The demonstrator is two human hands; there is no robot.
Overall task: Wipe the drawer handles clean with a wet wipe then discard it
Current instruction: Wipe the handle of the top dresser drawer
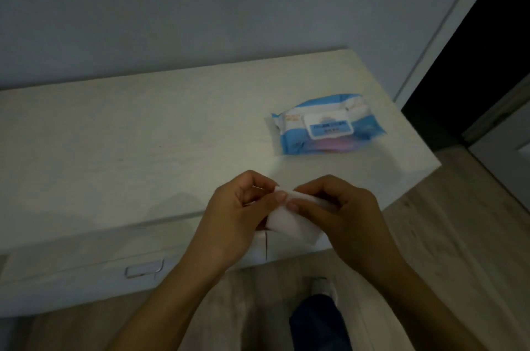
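A white folded wet wipe (292, 221) hangs between my two hands over the front edge of the pale dresser top (143, 150). My left hand (238, 216) pinches its left part with thumb and fingers. My right hand (344, 213) pinches its upper right part. A metal drawer handle (144, 269) shows on the drawer front at the lower left, well left of my hands. Any other handle is hidden behind my hands.
A blue and white wet wipe pack (327, 125) lies shut on the dresser top at the back right. A grey wall stands behind the dresser. A dark doorway (473, 64) opens at the right. Wooden floor and my leg (318, 322) are below.
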